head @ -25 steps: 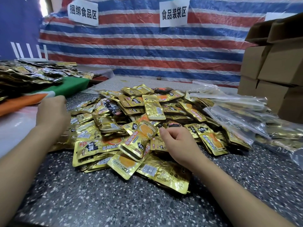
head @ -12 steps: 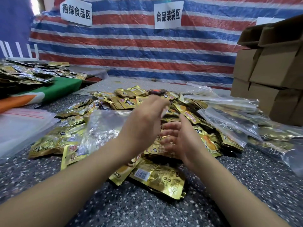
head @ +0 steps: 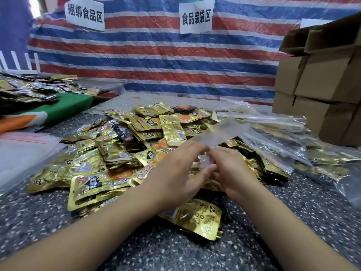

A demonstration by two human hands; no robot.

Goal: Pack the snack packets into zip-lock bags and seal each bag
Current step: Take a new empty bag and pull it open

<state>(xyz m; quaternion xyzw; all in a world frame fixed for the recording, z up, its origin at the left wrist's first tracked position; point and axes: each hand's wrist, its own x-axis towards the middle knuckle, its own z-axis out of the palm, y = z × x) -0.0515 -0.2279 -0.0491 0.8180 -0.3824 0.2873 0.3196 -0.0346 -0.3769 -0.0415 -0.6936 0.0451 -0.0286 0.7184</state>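
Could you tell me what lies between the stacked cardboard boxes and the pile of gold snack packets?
Filled clear zip-lock bags lie there in the head view.

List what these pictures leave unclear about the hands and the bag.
Head view only:
- Clear bag: motion-blurred; whether its mouth is open cannot be told.
- Left hand and right hand: fingertips blurred where they meet the bag.
- Packets under both hands: hidden.
- Packet print: too small.

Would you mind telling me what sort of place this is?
Probably a makeshift food-packing workshop: a heap of gold snack packets on a speckled table, stacked cardboard boxes, and paper zone signs on a striped tarp.
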